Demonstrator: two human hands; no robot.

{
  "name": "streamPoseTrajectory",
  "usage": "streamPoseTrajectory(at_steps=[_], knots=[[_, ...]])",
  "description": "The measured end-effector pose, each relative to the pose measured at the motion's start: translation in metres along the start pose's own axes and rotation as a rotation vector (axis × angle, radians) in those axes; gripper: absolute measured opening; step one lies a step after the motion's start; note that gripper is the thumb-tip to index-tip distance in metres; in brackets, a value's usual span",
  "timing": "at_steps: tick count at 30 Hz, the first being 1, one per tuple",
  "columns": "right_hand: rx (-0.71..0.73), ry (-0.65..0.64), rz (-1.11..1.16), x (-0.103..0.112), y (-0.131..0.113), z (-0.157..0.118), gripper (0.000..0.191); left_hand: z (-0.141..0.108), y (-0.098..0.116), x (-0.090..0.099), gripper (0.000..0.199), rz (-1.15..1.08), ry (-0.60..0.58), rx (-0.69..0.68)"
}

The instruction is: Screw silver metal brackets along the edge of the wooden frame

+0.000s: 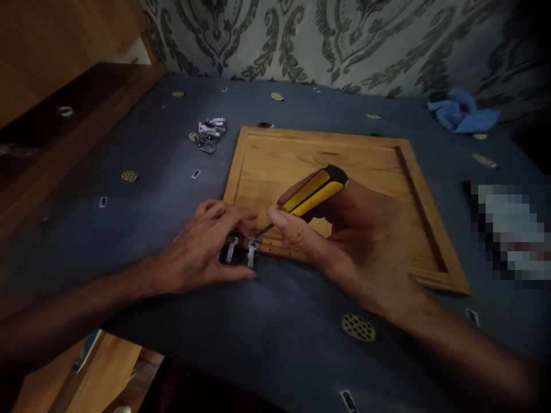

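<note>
A framed wooden panel [288, 166] lies flat on the dark blue patterned cloth [258, 321]. Two small metal fittings [252, 252] sit side by side at its near left edge. My left hand [206, 241] curls around them, thumb below and fingers above, touching the panel's edge. In my right hand [344, 235] is a yellow and black screwdriver [314, 192], slanting down to the left, with its tip at the right-hand fitting. A few small holes show in the panel's edge just right of the fittings.
Several metal fittings [209, 132] lie in a small pile beyond the panel's left corner. A crumpled blue cloth [462, 112] is at the back right, near the patterned wall. A blurred-out object [512, 229] lies at the right. Wooden furniture [124, 109] stands along the left.
</note>
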State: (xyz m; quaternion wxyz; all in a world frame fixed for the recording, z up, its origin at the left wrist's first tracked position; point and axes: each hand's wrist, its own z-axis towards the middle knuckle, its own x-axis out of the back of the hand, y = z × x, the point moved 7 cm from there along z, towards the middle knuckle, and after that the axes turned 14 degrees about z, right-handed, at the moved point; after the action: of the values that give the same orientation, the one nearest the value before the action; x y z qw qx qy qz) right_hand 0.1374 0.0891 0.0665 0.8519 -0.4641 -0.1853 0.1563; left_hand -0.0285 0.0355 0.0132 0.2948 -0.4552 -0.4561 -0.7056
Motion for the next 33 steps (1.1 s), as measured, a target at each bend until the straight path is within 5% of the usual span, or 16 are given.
streamPoseTrajectory(at_steps=[7, 17, 26, 33], knots=[[0.005, -0.04, -0.099, -0.003, -0.003, 0.001, 0.039, 0.001, -0.001, -0.003, 0.062, 0.007, -0.023, 0.011], [-0.313, -0.267, 0.354, -0.013, -0.001, 0.004, 0.013, -0.001, 0.003, -0.001, 0.061, 0.036, 0.004, -0.026], [-0.035, -0.053, 0.009, -0.006, -0.006, 0.004, 0.041, 0.001, -0.001, -0.004, 0.059, 0.017, 0.02, -0.025], [-0.11, -0.032, 0.045, -0.009, -0.002, -0.003, 0.026, 0.001, -0.001, -0.004, 0.06, 0.035, 0.01, -0.017]])
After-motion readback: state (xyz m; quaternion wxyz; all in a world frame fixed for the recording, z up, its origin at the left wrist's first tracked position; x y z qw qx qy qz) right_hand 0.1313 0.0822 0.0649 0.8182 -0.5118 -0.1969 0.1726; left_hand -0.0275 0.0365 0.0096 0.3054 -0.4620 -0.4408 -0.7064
